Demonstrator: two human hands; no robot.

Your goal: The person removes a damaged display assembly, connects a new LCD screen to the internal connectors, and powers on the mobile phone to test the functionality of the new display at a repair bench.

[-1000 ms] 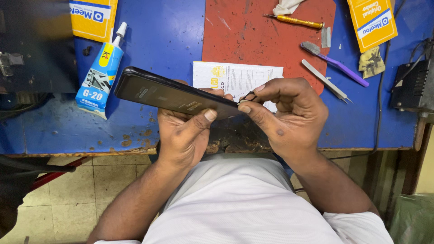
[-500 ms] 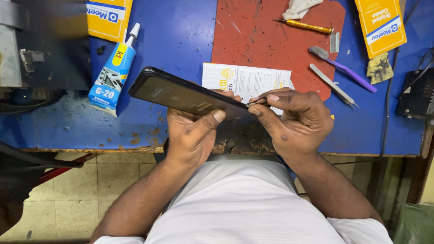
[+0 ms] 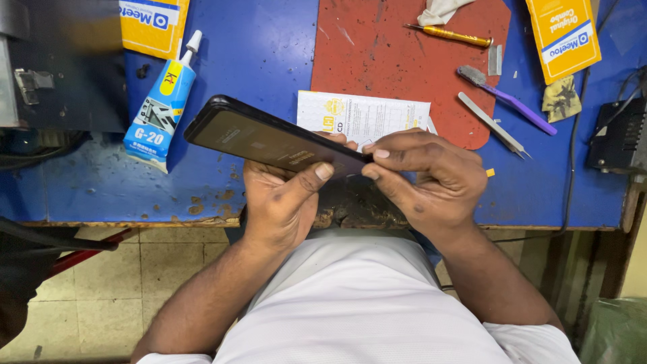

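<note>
Together, two hands work one dark phone (image 3: 269,139) above the table's near edge: the left hand (image 3: 280,202) grasps it from beneath, thumb across the screen, while the right hand (image 3: 424,178) pinches its corner at 3 o'clock. Around them on the blue table (image 3: 256,47) lie one glue tube (image 3: 160,101) at 10 o'clock, two yellow packets (image 3: 563,34), one screwdriver (image 3: 448,35), one purple brush (image 3: 505,100) and one pair of tweezers (image 3: 492,125).

Both bare forearms rise from the bottom of the view and converge above the lap, elbows spread wide. The left hand (image 3: 280,202) is cupped palm-up, its fingers curled beneath the dark smartphone (image 3: 269,140) and its thumb stretched across the near edge, clamping it. The right hand (image 3: 431,180) arches knuckles-up just beside it — fingers bunched, thumb and forefinger tips pinched together at the phone's right end — and the two thumbs lie close, almost touching.
</note>
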